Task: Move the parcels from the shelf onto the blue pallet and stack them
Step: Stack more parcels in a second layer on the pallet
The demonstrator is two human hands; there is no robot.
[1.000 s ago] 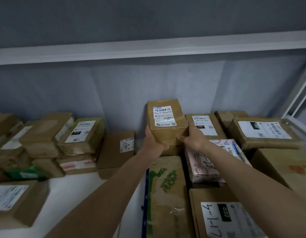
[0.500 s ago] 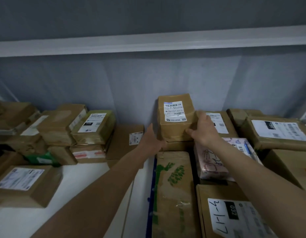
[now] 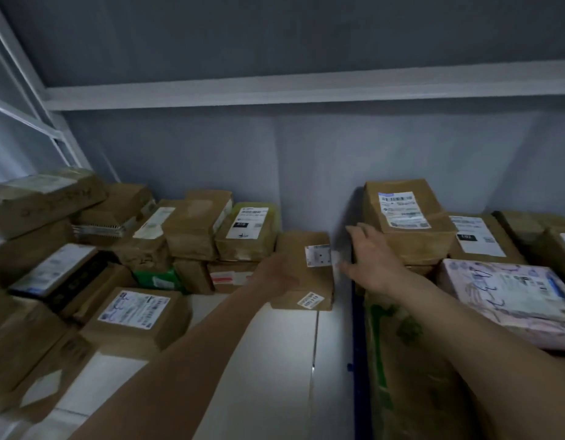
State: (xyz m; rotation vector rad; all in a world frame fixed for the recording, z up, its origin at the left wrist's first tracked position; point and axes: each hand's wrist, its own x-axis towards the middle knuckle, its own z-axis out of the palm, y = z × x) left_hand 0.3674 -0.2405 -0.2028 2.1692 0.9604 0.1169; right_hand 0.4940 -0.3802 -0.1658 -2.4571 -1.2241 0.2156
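A brown parcel with a white label (image 3: 405, 220) sits on top of the stack at the right, above the blue pallet edge (image 3: 357, 344). Neither hand touches it. My right hand (image 3: 370, 258) hovers just left of it with fingers spread and holds nothing. My left hand (image 3: 276, 274) is blurred, fingers relaxed, at the left face of a brown carton with small labels (image 3: 306, 274) that stands against the back wall on the white shelf (image 3: 268, 360). Whether it touches that carton I cannot tell.
Several brown parcels (image 3: 246, 233) are piled on the shelf at the left, one with a big label (image 3: 135, 315) in front. On the pallet lie a long green-printed carton (image 3: 401, 360) and a pink bag (image 3: 509, 296). Shelf frame bars (image 3: 37, 122) rise at the far left.
Both hands have let go of the labelled parcel, which stays on the stack. They have moved left toward the carton at the back wall, and the view has swung left.
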